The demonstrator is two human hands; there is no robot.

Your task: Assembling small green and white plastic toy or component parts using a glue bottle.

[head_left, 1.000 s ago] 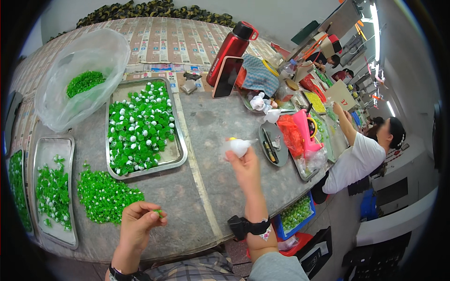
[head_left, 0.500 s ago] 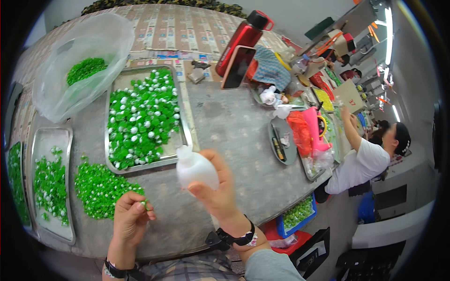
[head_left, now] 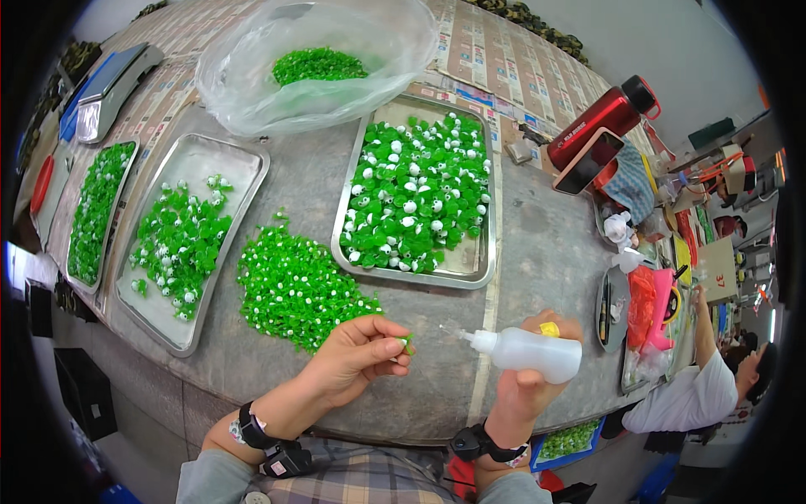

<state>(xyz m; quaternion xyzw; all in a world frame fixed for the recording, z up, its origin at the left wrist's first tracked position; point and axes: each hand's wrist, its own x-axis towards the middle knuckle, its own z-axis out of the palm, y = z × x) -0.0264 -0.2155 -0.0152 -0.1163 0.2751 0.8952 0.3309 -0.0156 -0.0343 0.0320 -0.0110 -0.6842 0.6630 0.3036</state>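
My left hand [head_left: 357,357] pinches a small green plastic piece [head_left: 408,341] between thumb and fingertips. My right hand [head_left: 529,382] is wrapped round a translucent white squeeze bottle [head_left: 533,353], tipped on its side. Its thin nozzle points left toward the pinched piece, with a gap between them. Just beyond my left hand, a loose pile of small green pieces with white dots [head_left: 294,290] lies on the table. Farther off, a metal tray [head_left: 466,275] holds many green pieces topped with white balls marked in black.
Left stand another metal tray [head_left: 231,160], a narrow tray of green pieces [head_left: 101,210] and a scale [head_left: 117,92]. A clear bag [head_left: 243,92] sits behind. On the right are a red flask [head_left: 600,122], a phone [head_left: 588,160], a grey dish [head_left: 611,323] and a co-worker [head_left: 688,395].
The view has swung left, bringing the scale into sight. My right hand has turned the bottle from spout-up to sideways, its nozzle now facing my left hand, which still pinches its piece.
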